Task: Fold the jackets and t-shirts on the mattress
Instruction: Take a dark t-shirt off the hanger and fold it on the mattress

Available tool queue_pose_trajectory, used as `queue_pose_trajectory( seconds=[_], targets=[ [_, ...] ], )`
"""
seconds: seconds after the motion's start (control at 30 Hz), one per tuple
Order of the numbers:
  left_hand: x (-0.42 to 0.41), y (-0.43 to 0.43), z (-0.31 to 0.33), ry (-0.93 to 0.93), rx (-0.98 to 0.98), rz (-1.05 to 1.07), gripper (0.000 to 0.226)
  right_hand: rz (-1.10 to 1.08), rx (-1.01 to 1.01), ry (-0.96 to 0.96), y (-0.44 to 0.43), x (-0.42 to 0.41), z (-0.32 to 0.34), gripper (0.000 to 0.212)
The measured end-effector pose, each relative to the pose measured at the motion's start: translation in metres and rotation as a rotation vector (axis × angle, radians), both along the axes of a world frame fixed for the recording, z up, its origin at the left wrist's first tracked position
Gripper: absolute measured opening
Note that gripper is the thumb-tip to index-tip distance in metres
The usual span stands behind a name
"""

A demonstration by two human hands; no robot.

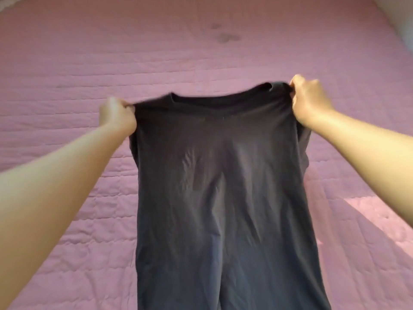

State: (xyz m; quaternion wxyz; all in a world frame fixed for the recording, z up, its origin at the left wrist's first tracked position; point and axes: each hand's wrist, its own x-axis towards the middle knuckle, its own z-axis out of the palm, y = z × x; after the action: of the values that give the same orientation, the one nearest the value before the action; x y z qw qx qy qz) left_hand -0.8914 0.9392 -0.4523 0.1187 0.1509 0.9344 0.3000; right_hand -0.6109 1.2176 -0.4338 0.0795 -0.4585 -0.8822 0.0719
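A dark navy t-shirt [223,186] hangs stretched out in front of me, above the pink quilted mattress [201,52]. My left hand [117,114] grips its left shoulder in a closed fist. My right hand [309,100] grips the right shoulder, a little higher. The round neckline faces up between my hands. The body of the shirt drops down past the bottom of the view, so the hem is hidden. Both sleeves are tucked behind the body and barely show.
The mattress cover has two dark stains [225,34] near the far middle. A pale wall or pillow edge [400,23] shows at the top right corner. A sunlit patch [380,218] lies on the cover at the right.
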Motion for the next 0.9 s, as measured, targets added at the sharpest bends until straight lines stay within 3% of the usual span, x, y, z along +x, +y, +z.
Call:
queue_pose_trajectory(
  seconds=[0.1, 0.17, 0.23, 0.37, 0.53, 0.73, 0.83, 0.9],
  targets=[
    [-0.014, 0.033, -0.003, 0.081, 0.036, -0.085, 0.041, -0.049, -0.033, 0.121, 0.014, -0.024, -0.003, 0.048],
    [0.001, 0.040, -0.016, 0.055, -0.067, -0.282, 0.066, -0.011, -0.155, 0.003, 0.006, -0.022, -0.023, 0.078],
    [0.028, 0.030, -0.044, 0.081, -0.185, -0.458, 0.082, 0.051, -0.278, -0.128, -0.014, -0.010, -0.056, 0.090],
    [0.098, -0.031, -0.117, 0.113, -0.435, -0.750, 0.078, 0.184, -0.470, -0.264, -0.087, 0.034, -0.129, 0.080],
    [0.181, -0.138, -0.180, -0.084, -0.556, -0.941, 0.079, 0.267, -0.583, -0.315, -0.187, 0.120, -0.186, 0.064],
    [0.241, -0.249, -0.203, -0.045, -0.493, -1.034, 0.102, 0.462, -0.513, -0.630, -0.256, 0.220, -0.200, 0.089],
    [0.247, -0.268, -0.201, -0.042, -0.433, -0.987, 0.097, 0.444, -0.462, -0.518, -0.263, 0.244, -0.197, 0.091],
    [0.246, -0.270, -0.202, -0.017, -0.373, -0.936, 0.085, 0.425, -0.405, -0.399, -0.260, 0.252, -0.200, 0.079]
  ],
)
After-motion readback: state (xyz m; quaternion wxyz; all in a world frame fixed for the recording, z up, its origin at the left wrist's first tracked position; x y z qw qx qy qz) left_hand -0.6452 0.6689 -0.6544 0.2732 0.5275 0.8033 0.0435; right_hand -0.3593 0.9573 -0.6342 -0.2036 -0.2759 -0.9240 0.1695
